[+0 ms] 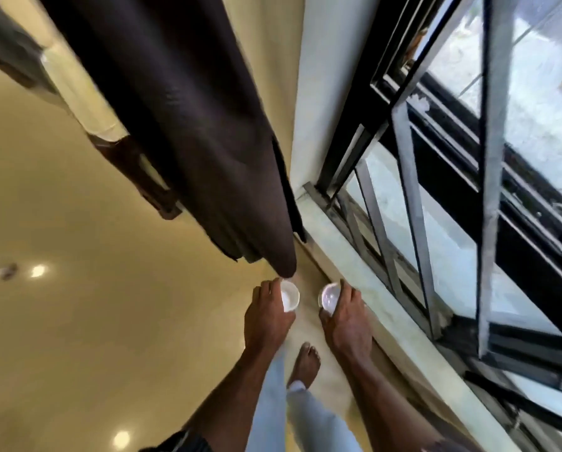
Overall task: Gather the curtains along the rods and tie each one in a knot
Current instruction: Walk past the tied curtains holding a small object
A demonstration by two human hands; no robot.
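Note:
A dark brown curtain (pixel 194 119) hangs gathered beside the window, its lower end just above my hands. My left hand (pixel 268 316) grips a small white cup (pixel 289 298) right under the curtain's tip. My right hand (pixel 346 321) grips a second small white round piece (pixel 329 296), either a cup or a lid. Both hands are low, close together and apart from the fabric. No curtain rod shows.
A black barred window (pixel 452 190) with a pale sill (pixel 354 265) runs along the right. A glossy beige floor (pixel 93 288) spreads to the left. My bare foot (pixel 305 363) and pale trouser legs are below. Another dark curtain edge (pixel 8 50) hangs at far left.

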